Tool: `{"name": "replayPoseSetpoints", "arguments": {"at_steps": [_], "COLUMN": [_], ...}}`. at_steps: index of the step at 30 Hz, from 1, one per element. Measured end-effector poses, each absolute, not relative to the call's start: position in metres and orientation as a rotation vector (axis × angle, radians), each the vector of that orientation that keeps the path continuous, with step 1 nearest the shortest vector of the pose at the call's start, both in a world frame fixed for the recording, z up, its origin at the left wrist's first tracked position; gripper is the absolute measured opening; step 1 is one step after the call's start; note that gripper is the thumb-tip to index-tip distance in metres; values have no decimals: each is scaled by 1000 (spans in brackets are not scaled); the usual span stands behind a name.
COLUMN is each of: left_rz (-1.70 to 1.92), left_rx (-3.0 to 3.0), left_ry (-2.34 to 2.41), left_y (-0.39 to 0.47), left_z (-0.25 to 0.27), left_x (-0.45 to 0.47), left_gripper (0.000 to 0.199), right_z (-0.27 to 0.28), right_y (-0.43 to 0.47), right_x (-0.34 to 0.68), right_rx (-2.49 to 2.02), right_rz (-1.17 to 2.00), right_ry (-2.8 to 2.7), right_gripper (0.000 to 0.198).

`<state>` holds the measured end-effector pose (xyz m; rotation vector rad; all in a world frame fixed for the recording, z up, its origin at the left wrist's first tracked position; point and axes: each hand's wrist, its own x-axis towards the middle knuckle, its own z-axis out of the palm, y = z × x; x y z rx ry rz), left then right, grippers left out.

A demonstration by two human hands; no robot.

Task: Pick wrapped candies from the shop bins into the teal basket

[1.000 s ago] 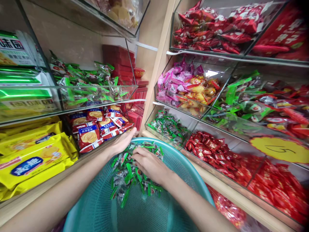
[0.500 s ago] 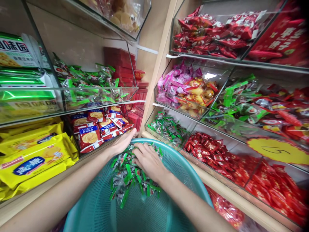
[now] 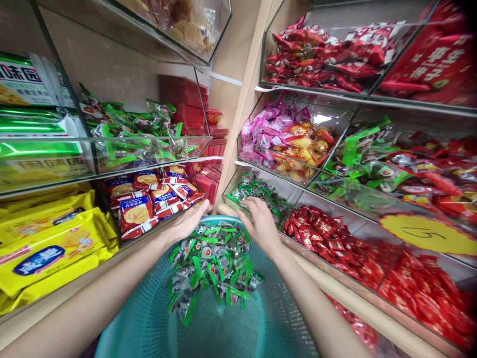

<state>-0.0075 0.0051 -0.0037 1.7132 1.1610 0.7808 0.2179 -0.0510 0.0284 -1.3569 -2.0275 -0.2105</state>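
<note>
Candy (image 3: 214, 263), green-ended and clear-wrapped, heaped at the far end of the teal basket (image 3: 216, 330), right between the forearms! Right hand (image 3: 260, 223) out over the basket's far right edge, just in front of the low corner compartment (image 3: 292, 191) with its bed of small green sweets (image 3: 257, 186). Fingers wide apart and lightly curved, nothing visible in the grasp, palm side hidden. Left hand (image 3: 192, 219) long and flat at the opposite rim, near the compartment's neighbour, a row of biscuit packets (image 3: 136, 215) — closed around the rim or merely laid along it, impossible to tell.

Step in hand, by the look of it: work between basket and corner compartment, right hand at the crossing point, left apparently steadying. Next move, as judged: a clean path past the glass front, then a curl of those spread fingers around loose, slippery wrappers, with no tip of the basket.

And now the lettering! Blue band on the biscuits, apparently "DENMARK" over 丹麦曲奇. Blue oval on the yellow packs (image 3: 63, 248), seemingly 咸趣. Far left, green-and-white packet (image 3: 22, 74), 味园 readable, first character cut off. Handwritten on the scalloped yellow tag (image 3: 428, 233) — "15". White characters on the big red bag (image 3: 439, 62), too smeared to read.
</note>
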Motion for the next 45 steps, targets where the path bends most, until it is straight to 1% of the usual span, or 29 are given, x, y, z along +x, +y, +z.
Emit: {"name": "replayPoseSetpoints", "arguments": {"at_steps": [5,10,15,18,22,28,34,36,40,45], "left_rz": [722,694,696,701,673,684,673,672,675,673], "left_rx": [1795,1822,1854,1880,1897,1920,1899,1898,1904,1924], "left_ry": [1124,1195,1221,1230,1282,1309,1339,1334,1322,1306], "left_y": [4,1,-2,-3,-6,-8,-9,-9,-7,-6], "left_z": [-2,2,3,4,6,6,8,8,6,4], "left_x": [-5,-4,-6,-8,-8,-10,-11,-11,-12,-12], "left_gripper": [69,70,71,73,69,73,71,71,71,69], "right_z": [12,11,18,18,15,9,5,7,17,35], "right_y": [-21,-6,-2,-2,-3,-3,-3,-4,-11,-21], "right_x": [258,252,243,244,247,249,255,257,259,254], "right_rx": [-1568,-1661,-1843,-1844,-1799,-1687,-1453,-1393,-1284,-1159], "right_rz": [-119,104,406,434,339,283,254,250,191,90], "right_ry": [-1917,-1934,-1966,-1990,-1989,-1934,-1777,-1713,-1645,-1461], "right_gripper": [37,45,67,72,66,59,67,67,57,38]}}
